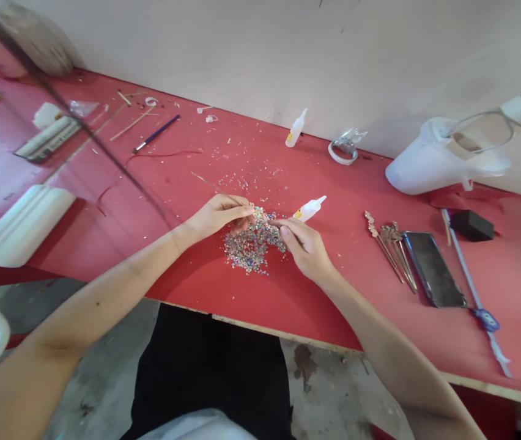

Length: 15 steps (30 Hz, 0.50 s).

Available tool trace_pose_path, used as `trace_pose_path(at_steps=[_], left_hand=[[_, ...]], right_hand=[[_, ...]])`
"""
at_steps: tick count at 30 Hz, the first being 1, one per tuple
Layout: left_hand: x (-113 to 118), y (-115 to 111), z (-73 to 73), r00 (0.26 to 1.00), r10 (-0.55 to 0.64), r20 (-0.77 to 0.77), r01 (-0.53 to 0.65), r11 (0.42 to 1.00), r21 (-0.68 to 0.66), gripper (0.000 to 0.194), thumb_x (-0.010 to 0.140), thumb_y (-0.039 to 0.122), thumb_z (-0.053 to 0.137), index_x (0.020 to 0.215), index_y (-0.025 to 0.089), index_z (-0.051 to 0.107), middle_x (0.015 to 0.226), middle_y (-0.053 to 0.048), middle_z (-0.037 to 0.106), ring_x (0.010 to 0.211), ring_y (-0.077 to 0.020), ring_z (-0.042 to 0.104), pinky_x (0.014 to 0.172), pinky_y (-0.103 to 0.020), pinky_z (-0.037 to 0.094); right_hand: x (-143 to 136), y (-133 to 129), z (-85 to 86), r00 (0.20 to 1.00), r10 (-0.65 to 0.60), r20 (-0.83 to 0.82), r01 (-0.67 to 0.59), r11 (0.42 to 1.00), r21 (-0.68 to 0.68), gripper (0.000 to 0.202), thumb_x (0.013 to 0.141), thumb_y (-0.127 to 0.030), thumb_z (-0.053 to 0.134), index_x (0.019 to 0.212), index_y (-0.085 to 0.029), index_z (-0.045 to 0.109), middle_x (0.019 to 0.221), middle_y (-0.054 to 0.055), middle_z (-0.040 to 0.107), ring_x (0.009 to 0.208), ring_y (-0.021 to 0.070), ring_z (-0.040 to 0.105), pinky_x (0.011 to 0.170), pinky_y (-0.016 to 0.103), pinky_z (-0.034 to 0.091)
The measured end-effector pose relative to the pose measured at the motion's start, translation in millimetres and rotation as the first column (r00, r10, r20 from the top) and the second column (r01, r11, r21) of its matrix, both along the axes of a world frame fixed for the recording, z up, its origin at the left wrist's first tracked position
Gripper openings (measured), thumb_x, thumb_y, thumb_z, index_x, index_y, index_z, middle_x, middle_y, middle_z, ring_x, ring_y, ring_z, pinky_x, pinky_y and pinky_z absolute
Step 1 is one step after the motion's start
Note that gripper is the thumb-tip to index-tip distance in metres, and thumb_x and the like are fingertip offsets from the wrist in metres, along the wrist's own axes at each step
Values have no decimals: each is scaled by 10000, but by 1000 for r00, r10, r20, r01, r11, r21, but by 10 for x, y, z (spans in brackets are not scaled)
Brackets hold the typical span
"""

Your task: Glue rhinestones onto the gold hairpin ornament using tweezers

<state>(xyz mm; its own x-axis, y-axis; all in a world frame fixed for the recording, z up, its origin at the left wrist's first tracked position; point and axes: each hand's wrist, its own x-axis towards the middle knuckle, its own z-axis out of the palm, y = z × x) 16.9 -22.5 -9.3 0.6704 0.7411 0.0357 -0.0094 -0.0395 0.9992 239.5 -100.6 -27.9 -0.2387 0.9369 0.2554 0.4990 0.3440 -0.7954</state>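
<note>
A pile of small glittering multicoloured beads or stones (247, 250) lies on the red table near its front edge. My left hand (230, 214) is above the pile's left side, its fingers pinched on a thin metal stick (205, 181) that points up and left. Over the right side, my right hand (299, 241) pinches a thin tool, whose tip meets the piece between the hands. That piece is too small to make out. Just behind my right hand lies a white glue bottle (309, 209); a second glue bottle (296, 129) is near the wall.
Ornate hairpins (386, 247), a phone (435, 269) and a black block (472, 225) lie at the right. Behind them is a white lamp base (441, 160). A blue brush (157, 133), a white box-like device (24, 226) and a tape ring (342, 154) are also on the table.
</note>
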Motion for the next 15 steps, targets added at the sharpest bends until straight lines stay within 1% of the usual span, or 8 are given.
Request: trace_pose_path(at_steps=[1, 3, 5, 8, 10, 12, 15], left_hand=[[-5, 7, -1, 1000, 1, -16, -1, 1000, 15, 247, 890, 232, 546, 717, 115, 677, 614, -7, 576, 493, -58, 535, 484, -188, 436], [-12, 17, -7, 999, -4, -39, 5, 999, 37, 246, 887, 231, 545, 716, 115, 677, 618, -10, 582, 493, -57, 531, 490, -190, 433], [-16, 26, -17, 999, -5, -54, 7, 999, 36, 245, 886, 240, 546, 721, 116, 677, 612, -10, 583, 495, -58, 529, 497, -192, 434], [-24, 41, -40, 998, 2, -59, -2, 1000, 12, 249, 886, 265, 556, 722, 122, 677, 609, -13, 583, 503, -60, 527, 496, -191, 429], [-29, 53, -62, 998, 0, -57, -1, 1000, -3, 256, 888, 284, 559, 726, 125, 677, 606, -13, 582, 500, -61, 521, 489, -189, 423], [-35, 63, -86, 998, -5, -57, 4, 1000, -14, 260, 890, 299, 559, 731, 129, 675, 592, -9, 576, 484, -58, 508, 473, -188, 407], [-46, 72, -115, 998, -10, -67, 10, 1000, -4, 266, 889, 313, 564, 731, 130, 675, 574, -1, 565, 444, -48, 466, 422, -186, 343]], right_hand=[[26, 18, -3, 998, -3, 64, 0, 998, 56, 276, 981, -328, 430, 1075, -195, 652, 833, 48, 615, 771, 145, 576, 748, 300, 461], [80, 54, -29, 993, -17, 120, 1, 992, 130, 235, 961, -303, 477, 1084, -202, 651, 897, 60, 653, 815, 156, 603, 777, 306, 473], [129, 80, -78, 992, -33, 125, 17, 992, 122, 194, 929, -312, 542, 1048, -214, 659, 910, 57, 672, 792, 156, 621, 726, 290, 488], [173, 91, -154, 986, -51, 158, 32, 992, 120, 153, 887, -351, 607, 931, -216, 666, 810, 37, 672, 651, 135, 588, 613, 268, 481], [181, 83, -185, 980, -41, 195, 13, 990, 141, 147, 891, -343, 597, 936, -219, 661, 821, 42, 674, 627, 130, 573, 595, 271, 481], [182, 65, -197, 975, -6, 223, -34, 984, 174, 141, 907, -308, 567, 974, -221, 655, 879, 57, 682, 658, 135, 588, 616, 283, 494], [188, 21, -189, 974, 18, 227, -69, 973, 220, 133, 907, -271, 558, 985, -223, 655, 898, 62, 682, 695, 146, 609, 642, 296, 505]])
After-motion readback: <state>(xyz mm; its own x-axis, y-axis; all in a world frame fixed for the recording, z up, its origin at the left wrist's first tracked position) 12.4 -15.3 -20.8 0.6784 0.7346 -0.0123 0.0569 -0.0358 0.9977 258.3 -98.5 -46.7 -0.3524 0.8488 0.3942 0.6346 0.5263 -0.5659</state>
